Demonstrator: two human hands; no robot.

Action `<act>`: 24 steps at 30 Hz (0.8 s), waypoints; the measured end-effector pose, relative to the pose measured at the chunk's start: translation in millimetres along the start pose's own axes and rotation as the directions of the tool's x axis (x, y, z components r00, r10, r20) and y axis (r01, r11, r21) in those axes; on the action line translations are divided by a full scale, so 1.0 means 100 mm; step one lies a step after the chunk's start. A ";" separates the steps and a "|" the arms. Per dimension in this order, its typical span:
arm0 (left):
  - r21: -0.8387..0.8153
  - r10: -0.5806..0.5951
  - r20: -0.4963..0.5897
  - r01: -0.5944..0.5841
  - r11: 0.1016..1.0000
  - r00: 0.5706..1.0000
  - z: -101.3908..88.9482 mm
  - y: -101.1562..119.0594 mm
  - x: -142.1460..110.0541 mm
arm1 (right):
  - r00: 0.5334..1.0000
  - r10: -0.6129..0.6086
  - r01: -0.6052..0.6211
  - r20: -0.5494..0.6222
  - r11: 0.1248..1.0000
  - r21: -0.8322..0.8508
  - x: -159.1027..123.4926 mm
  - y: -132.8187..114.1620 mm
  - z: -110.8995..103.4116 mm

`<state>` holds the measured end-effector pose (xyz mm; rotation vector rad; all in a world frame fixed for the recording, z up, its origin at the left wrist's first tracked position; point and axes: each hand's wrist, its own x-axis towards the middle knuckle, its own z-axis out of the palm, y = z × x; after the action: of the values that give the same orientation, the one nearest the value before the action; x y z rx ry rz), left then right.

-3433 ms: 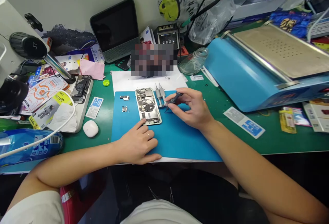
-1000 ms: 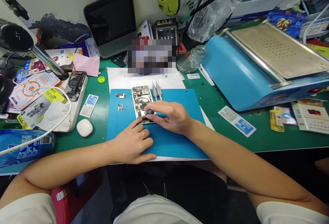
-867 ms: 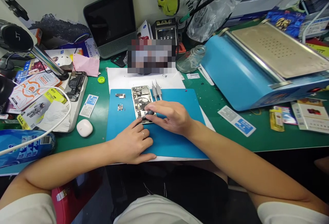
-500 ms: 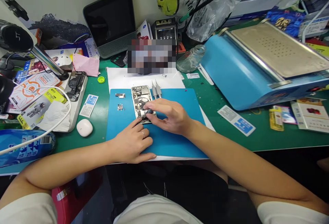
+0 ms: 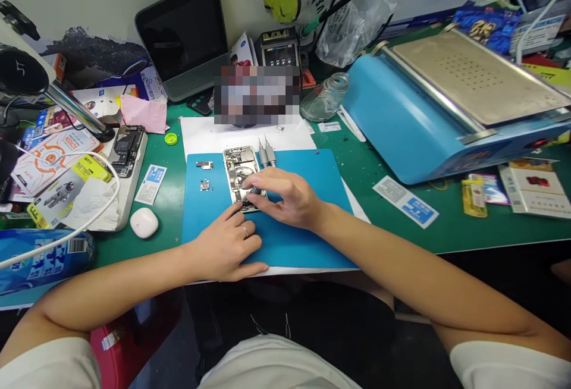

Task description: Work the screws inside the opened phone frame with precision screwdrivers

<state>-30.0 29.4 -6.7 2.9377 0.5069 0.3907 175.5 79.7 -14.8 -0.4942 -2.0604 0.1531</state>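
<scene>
An opened smartphone (image 5: 239, 166), its inner parts showing, lies on the blue mat (image 5: 307, 234). My left hand (image 5: 227, 246) rests at its near left corner, the index fingertip touching the frame and the thumb stretched along the mat; nothing is held in it. Over the phone's lower part, the thumb and fingers of my right hand (image 5: 292, 198) pinch a small screwdriver (image 5: 256, 190), of which only the dark top shows clearly. Its tip is hidden. Two grey-handled pointed tools (image 5: 267, 154) lie beside the phone's far right side. Small phone parts (image 5: 204, 185) lie to the left.
On the right stands a blue machine (image 5: 379, 121) with a metal plate. A white earbud case (image 5: 144, 223) and a pale tray (image 5: 134, 181) bearing phone parts are on the left. A glass jar (image 5: 325, 97) and a tablet-like screen (image 5: 182, 32) stand at the back.
The view has shifted slightly, so the scene sits a little further left. Both hands keep nearly the same places at the phone, with the screwdriver still pinched in my right hand.
</scene>
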 end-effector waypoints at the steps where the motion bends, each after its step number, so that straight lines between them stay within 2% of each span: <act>1: 0.001 -0.001 -0.001 0.001 1.000 1.000 0.00 0.00 0.00 | 1.000 0.001 -0.001 -0.002 1.000 0.008 0.00 0.00 0.01; 24: 0.002 -0.016 0.005 0.016 1.000 1.000 0.00 0.01 0.00 | 0.999 0.038 -0.037 -0.023 0.998 0.048 0.01 -0.01 -0.01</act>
<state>-29.4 28.9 -6.4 2.9340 0.5308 0.3813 175.4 79.1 -13.1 -0.5028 -2.0202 0.2174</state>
